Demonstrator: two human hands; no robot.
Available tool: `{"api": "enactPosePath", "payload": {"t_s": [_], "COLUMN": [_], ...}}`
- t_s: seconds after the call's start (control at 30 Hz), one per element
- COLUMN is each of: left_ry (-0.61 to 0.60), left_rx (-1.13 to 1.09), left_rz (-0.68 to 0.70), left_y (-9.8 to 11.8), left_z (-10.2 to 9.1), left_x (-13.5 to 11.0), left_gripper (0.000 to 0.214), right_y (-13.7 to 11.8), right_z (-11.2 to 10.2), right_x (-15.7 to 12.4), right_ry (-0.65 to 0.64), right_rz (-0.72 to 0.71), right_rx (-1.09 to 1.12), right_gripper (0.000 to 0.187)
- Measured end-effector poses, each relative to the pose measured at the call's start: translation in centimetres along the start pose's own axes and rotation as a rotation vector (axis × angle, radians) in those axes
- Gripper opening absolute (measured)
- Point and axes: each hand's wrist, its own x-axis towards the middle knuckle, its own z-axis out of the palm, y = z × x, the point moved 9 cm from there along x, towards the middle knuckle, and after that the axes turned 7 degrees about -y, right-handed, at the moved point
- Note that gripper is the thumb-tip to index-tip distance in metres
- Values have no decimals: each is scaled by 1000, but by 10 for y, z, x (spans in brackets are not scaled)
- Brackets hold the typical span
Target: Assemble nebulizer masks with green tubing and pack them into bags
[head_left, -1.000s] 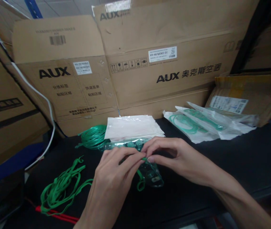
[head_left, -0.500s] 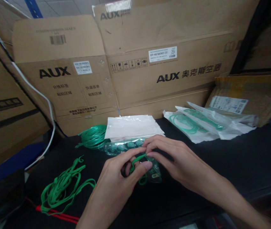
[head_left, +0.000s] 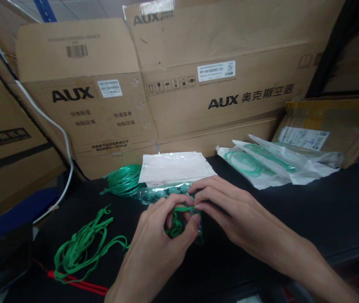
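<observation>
My left hand (head_left: 160,244) and my right hand (head_left: 226,210) meet at the middle of the black table (head_left: 293,219). Both pinch a green elastic strap (head_left: 176,223) that loops between the fingers. Under the hands lies a clear plastic mask part (head_left: 163,194), partly hidden by them. Behind it rests a stack of flat clear-and-white bags (head_left: 174,167).
A coil of green straps (head_left: 123,180) lies behind left, a loose bunch of green straps (head_left: 81,250) with a red strip (head_left: 81,286) at front left. Packed bags (head_left: 274,162) lie at the right. Large cardboard boxes (head_left: 217,84) wall the back; a white cable (head_left: 65,147) hangs left.
The green strap has been drawn up and bunched between my fingers. My left hand has shifted right and curled tighter; the clear mask part is now more covered by my hands.
</observation>
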Motion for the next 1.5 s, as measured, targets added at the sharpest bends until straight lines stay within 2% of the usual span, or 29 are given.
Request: {"api": "enactPosePath", "payload": {"t_s": [0.23, 0.47, 0.63, 0.73, 0.8, 0.93, 1.07, 1.27, 1.5], "left_ry": [87, 87, 118, 128, 128, 125, 86, 58, 56], "left_rx": [53, 83, 85, 56, 67, 92, 77, 97, 147], "left_rz": [18, -39, -179, -170, -95, 40, 60, 48, 11], "left_y": [-1, -9, -34, -38, -28, -7, -1, -4, -11], "left_z": [-13, -17, -37, -43, -40, -28, -19, -14, -13], "left_x": [-1, -1, -7, -8, -6, -2, 0, -1, 0], "left_gripper": [11, 12, 12, 15, 12, 13, 18, 17, 13], "right_y": [7, 17, 45, 49, 40, 12, 3, 6, 11], "right_z": [-13, -20, -49, -61, -53, -14, 9, 14, 3], "right_x": [-4, -6, -18, -21, -17, -2, 3, 2, -3], "right_ry": [35, 49, 173, 220, 192, 52, -7, -66, -69], "right_rz": [6, 20, 106, 149, 128, 45, 37, 34, 47], "right_rx": [-104, -167, -328, -331, -212, 70, 118, 65, -96], "right_gripper": [13, 12, 10, 8, 8, 8, 5, 12, 14]}}
